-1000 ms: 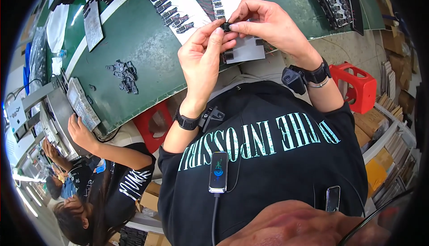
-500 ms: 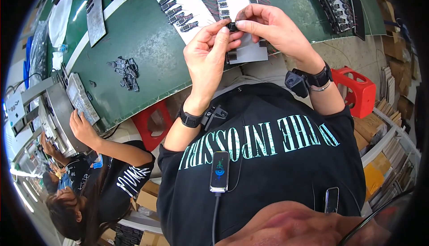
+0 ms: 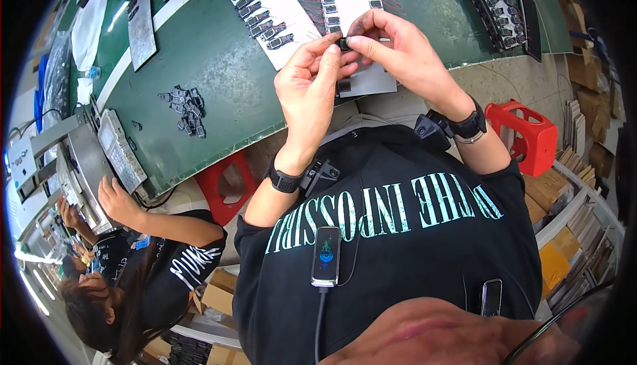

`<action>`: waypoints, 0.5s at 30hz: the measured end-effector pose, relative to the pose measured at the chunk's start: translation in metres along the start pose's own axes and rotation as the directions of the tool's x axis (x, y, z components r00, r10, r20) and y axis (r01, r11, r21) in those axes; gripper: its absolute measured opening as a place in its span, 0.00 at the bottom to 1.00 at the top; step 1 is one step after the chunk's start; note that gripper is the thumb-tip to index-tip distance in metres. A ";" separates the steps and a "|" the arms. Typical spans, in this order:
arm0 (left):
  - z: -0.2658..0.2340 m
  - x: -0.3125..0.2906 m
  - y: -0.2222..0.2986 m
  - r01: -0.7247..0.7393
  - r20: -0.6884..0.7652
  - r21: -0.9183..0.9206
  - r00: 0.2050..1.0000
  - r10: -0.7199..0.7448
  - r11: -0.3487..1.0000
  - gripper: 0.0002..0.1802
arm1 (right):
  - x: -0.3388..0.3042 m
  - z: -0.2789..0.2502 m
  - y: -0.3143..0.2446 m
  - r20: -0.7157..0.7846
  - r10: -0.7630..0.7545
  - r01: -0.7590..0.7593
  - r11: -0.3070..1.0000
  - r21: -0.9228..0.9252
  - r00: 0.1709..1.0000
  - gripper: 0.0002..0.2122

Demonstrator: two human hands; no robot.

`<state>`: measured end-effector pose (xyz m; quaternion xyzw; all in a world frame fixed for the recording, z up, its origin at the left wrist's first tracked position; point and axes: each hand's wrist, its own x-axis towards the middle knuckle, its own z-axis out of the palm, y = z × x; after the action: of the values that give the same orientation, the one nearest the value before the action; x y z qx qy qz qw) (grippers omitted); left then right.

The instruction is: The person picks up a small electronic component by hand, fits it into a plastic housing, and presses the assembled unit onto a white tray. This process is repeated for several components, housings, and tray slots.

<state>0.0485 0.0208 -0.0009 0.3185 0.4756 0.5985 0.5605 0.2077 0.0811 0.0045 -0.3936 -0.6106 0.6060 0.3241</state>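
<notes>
Between the fingertips of both hands is a small black rectangular part (image 3: 343, 44). My left hand (image 3: 310, 81) pinches its left side between thumb and fingers. On the other side my right hand (image 3: 402, 49) grips it, thumb and index finger closed. Fingers cover most of the part, so its details are hidden. Both hands are held above a white board (image 3: 373, 84), on which similar black parts (image 3: 330, 8) with thin red wires lie in rows. A second white board (image 3: 289, 52) to the left bears a line of black parts with wires (image 3: 256, 17).
A loose pile of small black parts (image 3: 188, 109) lies on the green table (image 3: 225, 80). At right stand a long black rack of parts (image 3: 492, 7) and a red stool (image 3: 524, 136). A co-worker's hand (image 3: 119, 200) is by a machine (image 3: 86, 156) at left.
My hands stay together on the black part, with slight shifts of the fingers and my right wrist moving a little left. The co-worker's hand has drawn back slightly from the keypad-like panel.
</notes>
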 end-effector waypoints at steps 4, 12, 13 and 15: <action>-0.004 -0.002 -0.004 -0.009 0.000 0.010 1.000 0.009 1.000 0.12 | 0.003 -0.001 0.002 0.043 -0.029 0.031 0.998 -0.050 0.999 0.06; 0.003 0.003 0.000 -0.056 0.007 0.012 0.998 0.056 0.998 0.11 | -0.003 0.000 -0.018 -0.028 -0.134 0.125 0.967 -0.221 0.991 0.08; 0.006 0.003 0.002 -0.086 -0.003 0.022 0.996 0.086 0.996 0.11 | -0.004 -0.001 -0.022 -0.028 -0.119 0.113 0.980 -0.166 0.992 0.08; 0.009 0.003 0.005 -0.125 -0.004 0.027 0.992 0.125 0.992 0.11 | -0.005 -0.002 -0.029 -0.022 -0.091 0.090 0.995 -0.049 0.996 0.08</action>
<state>0.0547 0.0262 0.0062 0.3533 0.4643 0.6271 0.5162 0.2090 0.0791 0.0338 -0.3806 -0.6382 0.5711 0.3489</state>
